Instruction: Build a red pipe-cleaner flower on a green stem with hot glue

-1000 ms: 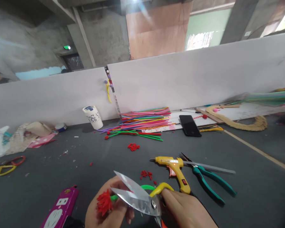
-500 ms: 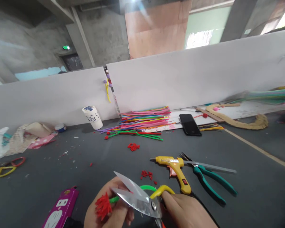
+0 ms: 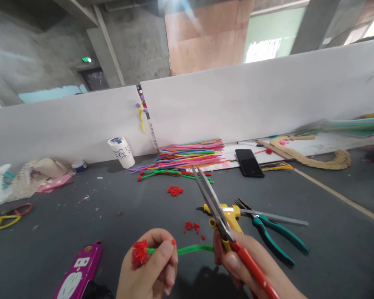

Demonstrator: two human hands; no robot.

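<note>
from here i see the left hand (image 3: 149,270) pinching the flower (image 3: 139,253) by its stem (image 3: 195,249), low over the dark table (image 3: 90,224), while the right hand (image 3: 255,249) grasps the scissors (image 3: 218,211), blades slightly parted. the glue gun (image 3: 232,211) and pliers (image 3: 279,236) lie beyond; a white partition (image 3: 252,97) stands before a concrete wall (image 3: 140,45).

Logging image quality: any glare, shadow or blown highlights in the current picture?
Head view: bluish glare streak near top edge; head view: bright patch on green wall blown out; head view: soft shadow on table between left hand and right hand.
</note>
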